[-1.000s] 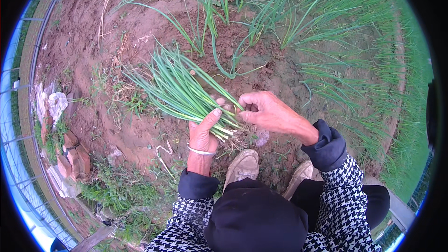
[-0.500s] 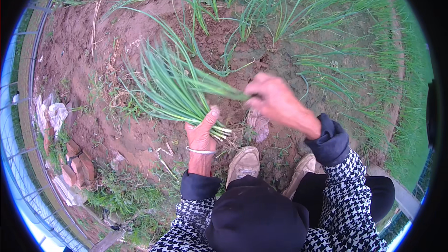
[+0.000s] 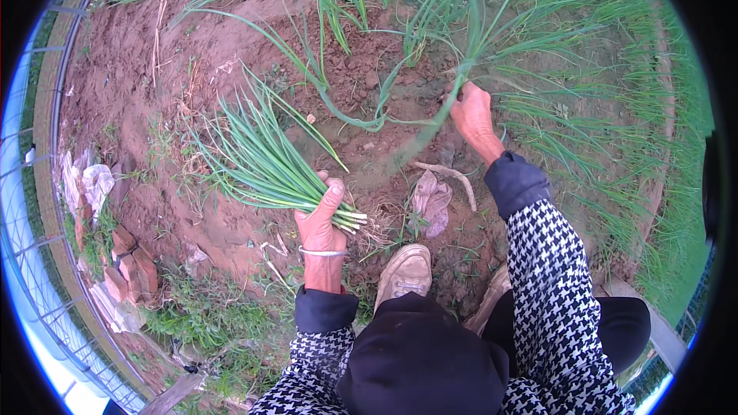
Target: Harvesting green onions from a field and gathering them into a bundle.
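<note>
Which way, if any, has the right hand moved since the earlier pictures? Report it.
Yes. Judged against the crumpled pinkish scrap, the right hand has moved up the picture and to the right, farther from it.

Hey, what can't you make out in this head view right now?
In the head view:
Left hand: most of its fingers are hidden by the green bunch.
Blurred leaves beside the right hand: motion smears them, so its grip is unclear.
Right shoe: partly covered by the right sleeve and dark clothing.
Left sleeve: cut off by the lower edge.
</note>
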Tool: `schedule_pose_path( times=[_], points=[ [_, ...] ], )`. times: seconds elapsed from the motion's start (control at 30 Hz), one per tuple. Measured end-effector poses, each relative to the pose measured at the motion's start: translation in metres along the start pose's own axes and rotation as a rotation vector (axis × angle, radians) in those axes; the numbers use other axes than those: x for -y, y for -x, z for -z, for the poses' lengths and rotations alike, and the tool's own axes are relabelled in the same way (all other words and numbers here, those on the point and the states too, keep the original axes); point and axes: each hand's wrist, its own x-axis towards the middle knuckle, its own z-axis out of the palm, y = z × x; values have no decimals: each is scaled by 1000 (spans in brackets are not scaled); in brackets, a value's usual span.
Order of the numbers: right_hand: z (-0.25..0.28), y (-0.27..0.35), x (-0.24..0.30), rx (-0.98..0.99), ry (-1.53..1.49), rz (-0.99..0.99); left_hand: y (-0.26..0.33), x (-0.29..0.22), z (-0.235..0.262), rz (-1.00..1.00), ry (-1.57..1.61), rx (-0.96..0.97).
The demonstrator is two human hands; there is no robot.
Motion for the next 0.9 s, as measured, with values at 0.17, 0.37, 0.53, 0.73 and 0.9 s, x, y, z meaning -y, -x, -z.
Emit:
schedule_pose_path(
  times=[0.17, 0.37, 0.53, 0.73, 0.9],
  points=[
    [-9, 2, 4, -98, 175, 238, 0, -4, 2, -13, 2, -5],
    [-14, -2, -6, 6, 273, 134, -6, 7, 5, 30, -24, -1],
    [-8, -6, 3, -23, 217, 247, -6, 9, 9, 39, -11, -5],
    [-4, -1, -12, 161, 270, 300, -10, 4, 3, 112, 62, 22],
    [-2, -4, -15, 164, 248, 411, -11, 6, 8, 152, 121, 44]
  ],
)
